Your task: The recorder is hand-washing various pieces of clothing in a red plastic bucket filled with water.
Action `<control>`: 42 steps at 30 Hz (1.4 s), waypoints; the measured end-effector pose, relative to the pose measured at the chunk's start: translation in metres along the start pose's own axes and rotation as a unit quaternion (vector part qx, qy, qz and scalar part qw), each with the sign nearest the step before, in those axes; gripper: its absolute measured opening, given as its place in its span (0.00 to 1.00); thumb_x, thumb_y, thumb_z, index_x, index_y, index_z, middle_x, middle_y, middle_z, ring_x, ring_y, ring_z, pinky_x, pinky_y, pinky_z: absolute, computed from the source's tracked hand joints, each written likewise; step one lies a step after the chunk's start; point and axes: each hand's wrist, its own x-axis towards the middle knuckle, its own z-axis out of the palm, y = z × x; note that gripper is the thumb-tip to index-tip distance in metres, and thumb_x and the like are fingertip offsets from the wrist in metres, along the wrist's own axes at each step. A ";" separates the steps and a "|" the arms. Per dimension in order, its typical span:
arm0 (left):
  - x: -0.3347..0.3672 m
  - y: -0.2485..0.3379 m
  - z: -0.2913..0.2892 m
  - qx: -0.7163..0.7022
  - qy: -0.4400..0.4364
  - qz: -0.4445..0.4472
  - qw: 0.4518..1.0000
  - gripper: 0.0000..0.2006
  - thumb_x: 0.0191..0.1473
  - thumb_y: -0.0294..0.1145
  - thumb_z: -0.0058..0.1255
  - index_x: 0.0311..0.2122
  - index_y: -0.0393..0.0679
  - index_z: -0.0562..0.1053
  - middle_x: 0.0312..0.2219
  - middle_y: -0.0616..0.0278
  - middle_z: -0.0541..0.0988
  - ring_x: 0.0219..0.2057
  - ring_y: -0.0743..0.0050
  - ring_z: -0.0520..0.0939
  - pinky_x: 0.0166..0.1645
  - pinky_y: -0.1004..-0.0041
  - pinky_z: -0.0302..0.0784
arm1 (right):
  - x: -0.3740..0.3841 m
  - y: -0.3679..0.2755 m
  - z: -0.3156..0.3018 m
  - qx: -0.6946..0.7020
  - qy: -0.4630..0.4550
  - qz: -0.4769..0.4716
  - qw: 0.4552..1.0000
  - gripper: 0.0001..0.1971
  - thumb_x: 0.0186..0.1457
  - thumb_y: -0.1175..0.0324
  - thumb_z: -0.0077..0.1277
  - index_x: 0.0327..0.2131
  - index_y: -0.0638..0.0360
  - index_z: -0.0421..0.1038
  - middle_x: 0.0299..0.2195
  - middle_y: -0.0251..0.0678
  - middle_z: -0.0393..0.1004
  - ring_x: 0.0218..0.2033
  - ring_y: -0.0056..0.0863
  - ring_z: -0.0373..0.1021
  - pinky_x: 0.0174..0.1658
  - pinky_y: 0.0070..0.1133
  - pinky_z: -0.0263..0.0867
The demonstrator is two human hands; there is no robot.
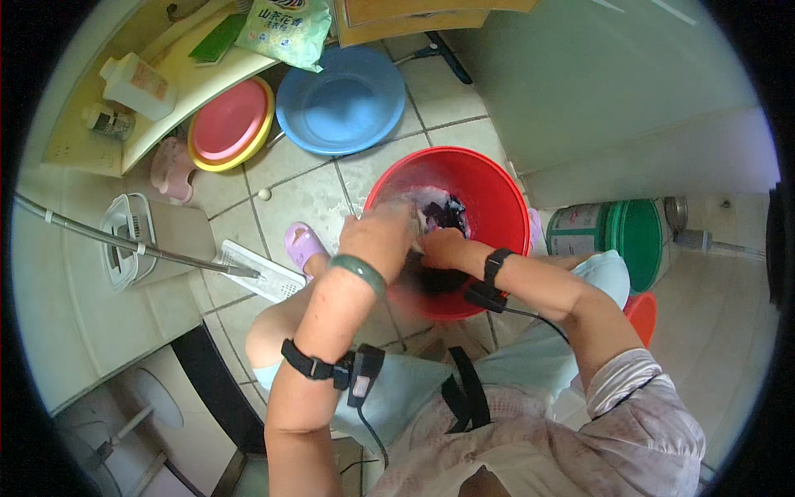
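A large red bucket [507,207] stands on the tiled floor in front of me. Dark wet cloth [447,214] lies inside it, with whitish suds or pale fabric around the cloth. My left hand [377,238] is at the bucket's left side, closed on the cloth, its fingertips hidden and a little blurred. Close beside it, my right hand [441,248] is curled into a fist over the same dark cloth inside the bucket. The cloth's kind of garment does not show. A green bangle [359,273] circles my left wrist, and black straps sit on both forearms.
Beyond the bucket are a blue basin [339,103] and pink and yellow basins [233,123]. A shelf holds a white bottle [139,85] and a pale green packet [286,31]. Green buckets [634,242] stand on the right, a lidded bin [170,236] on the left.
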 end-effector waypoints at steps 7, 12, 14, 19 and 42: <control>0.007 -0.011 -0.018 0.006 0.013 -0.010 1.000 0.15 0.48 0.36 0.48 0.41 0.42 0.68 0.34 0.48 0.75 0.36 0.49 0.76 0.40 0.58 0.72 | -0.062 -0.001 0.008 -0.043 -0.044 -0.091 0.994 0.22 0.47 0.58 0.47 0.47 0.52 0.65 0.36 0.46 0.73 0.40 0.43 0.69 0.42 0.35 0.65; 0.007 -0.019 -0.014 -0.003 0.022 0.005 1.000 0.16 0.49 0.37 0.47 0.42 0.42 0.68 0.35 0.47 0.75 0.38 0.49 0.76 0.41 0.58 0.71 | -0.081 0.000 0.008 -0.025 -0.052 -0.109 0.992 0.18 0.48 0.59 0.47 0.40 0.59 0.69 0.33 0.50 0.73 0.39 0.46 0.70 0.41 0.35 0.65; 0.007 -0.018 -0.013 -0.007 0.027 0.007 1.000 0.16 0.49 0.37 0.47 0.42 0.42 0.68 0.35 0.47 0.75 0.38 0.49 0.76 0.41 0.58 0.70 | -0.090 -0.002 0.002 -0.008 -0.059 -0.097 0.994 0.17 0.48 0.59 0.47 0.39 0.59 0.69 0.33 0.50 0.73 0.39 0.46 0.70 0.41 0.35 0.64; 0.005 -0.017 -0.012 -0.001 0.029 0.008 1.000 0.16 0.49 0.37 0.47 0.42 0.42 0.67 0.35 0.47 0.75 0.38 0.50 0.76 0.42 0.58 0.70 | -0.104 0.015 -0.013 0.229 -0.049 -0.063 0.970 0.14 0.51 0.58 0.47 0.35 0.58 0.70 0.25 0.39 0.74 0.28 0.36 0.72 0.35 0.27 0.66; 0.032 0.025 0.045 -0.244 -0.059 0.235 0.939 0.31 0.38 0.38 0.60 0.49 0.39 0.64 0.44 0.44 0.71 0.47 0.51 0.71 0.53 0.66 0.63 | -0.272 -0.033 -0.166 0.563 0.259 -0.188 0.762 0.12 0.54 0.66 0.47 0.39 0.62 0.68 0.31 0.29 0.73 0.31 0.14 0.69 0.36 0.14 0.65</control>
